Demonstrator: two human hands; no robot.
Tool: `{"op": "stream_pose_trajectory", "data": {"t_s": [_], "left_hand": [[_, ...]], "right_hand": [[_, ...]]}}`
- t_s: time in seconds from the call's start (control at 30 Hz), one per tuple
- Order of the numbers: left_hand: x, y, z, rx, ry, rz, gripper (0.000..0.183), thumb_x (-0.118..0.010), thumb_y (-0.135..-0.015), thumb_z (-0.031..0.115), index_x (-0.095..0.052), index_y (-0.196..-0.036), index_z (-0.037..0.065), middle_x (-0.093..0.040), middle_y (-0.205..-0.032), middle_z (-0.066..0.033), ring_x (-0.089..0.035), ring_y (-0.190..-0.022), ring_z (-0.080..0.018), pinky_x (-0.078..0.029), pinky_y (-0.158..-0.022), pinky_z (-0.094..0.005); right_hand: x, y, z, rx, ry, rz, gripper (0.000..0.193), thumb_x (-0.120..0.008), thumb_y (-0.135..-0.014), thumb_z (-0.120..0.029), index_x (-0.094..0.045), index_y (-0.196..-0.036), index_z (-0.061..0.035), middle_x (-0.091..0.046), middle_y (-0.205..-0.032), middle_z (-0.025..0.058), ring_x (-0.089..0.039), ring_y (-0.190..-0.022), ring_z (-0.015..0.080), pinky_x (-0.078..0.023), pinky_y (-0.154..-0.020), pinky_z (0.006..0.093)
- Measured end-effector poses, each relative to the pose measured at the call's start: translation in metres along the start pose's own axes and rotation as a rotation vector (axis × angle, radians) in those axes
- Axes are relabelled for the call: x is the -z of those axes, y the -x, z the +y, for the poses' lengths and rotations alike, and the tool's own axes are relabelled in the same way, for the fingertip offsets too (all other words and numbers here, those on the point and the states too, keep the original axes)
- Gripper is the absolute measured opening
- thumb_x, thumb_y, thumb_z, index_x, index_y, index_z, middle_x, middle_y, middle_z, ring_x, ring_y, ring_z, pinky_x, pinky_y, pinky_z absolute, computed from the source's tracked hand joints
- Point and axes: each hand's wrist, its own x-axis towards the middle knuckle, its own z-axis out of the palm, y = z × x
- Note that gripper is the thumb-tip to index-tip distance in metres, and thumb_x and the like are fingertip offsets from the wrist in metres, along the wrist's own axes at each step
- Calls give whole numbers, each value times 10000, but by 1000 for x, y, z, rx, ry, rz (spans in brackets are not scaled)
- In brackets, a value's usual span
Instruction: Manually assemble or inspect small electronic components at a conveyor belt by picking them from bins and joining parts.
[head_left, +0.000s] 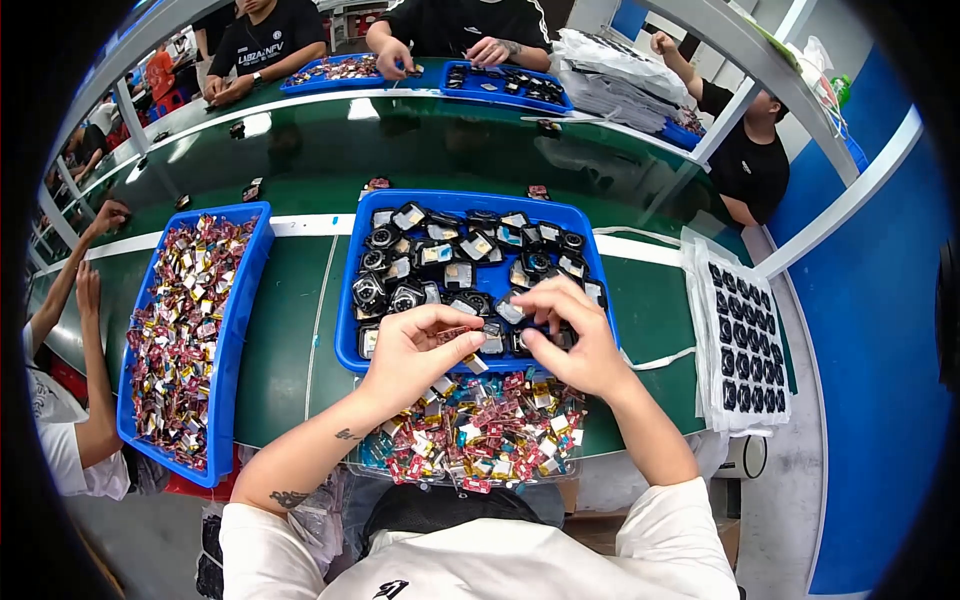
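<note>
At the near edge of the blue tray (480, 201), presumably for reach, the left hand (412, 350) pinches a red board (453, 334); the right hand's (585, 345) hold is unclear.

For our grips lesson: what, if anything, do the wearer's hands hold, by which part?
The left hand holds a red piece in a fingertip pinch, seemingly by its edge. Whether the right hand holds anything cannot be told.

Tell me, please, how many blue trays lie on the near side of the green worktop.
2: the central blue tray straight ahead, holding black cases, and the left blue tray, holding small red parts.
</note>
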Motion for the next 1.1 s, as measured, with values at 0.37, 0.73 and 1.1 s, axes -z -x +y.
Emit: {"op": "stream_pose_trajectory", "data": {"t_s": [0.37,0.73,1.1], "left_hand": [[0,6,-3,-60,-139,-36,129,-654,-833,21,-669,-952,-26,-646,-882,-70,-598,-767,-79,-485,-663,-206],[0,5,1,-290,-502,-7,42,-697,-684,59,-676,-718,44,-553,-1026,-74,-532,-785,-126,-438,-645,-246],[-2,5,-2,-280,-565,30,50,-684,-676,68,-659,-704,35,-610,-1092,-113,-567,-943,-226,-476,-795,-337]], "right_hand": [[0,-17,28,48,477,77,243,-752,-658,-153,-571,-792,-60,-568,-1188,67,-433,-1148,297,-372,-933,417],[-24,6,-5,-397,-609,-100,308,-626,-815,35,-557,-1114,43,-617,-1075,111,-618,-913,112,-526,-790,246],[-32,12,-8,-288,-423,-110,315,-626,-819,-4,-594,-1132,16,-649,-995,96,-622,-821,83,-528,-720,228]]}}
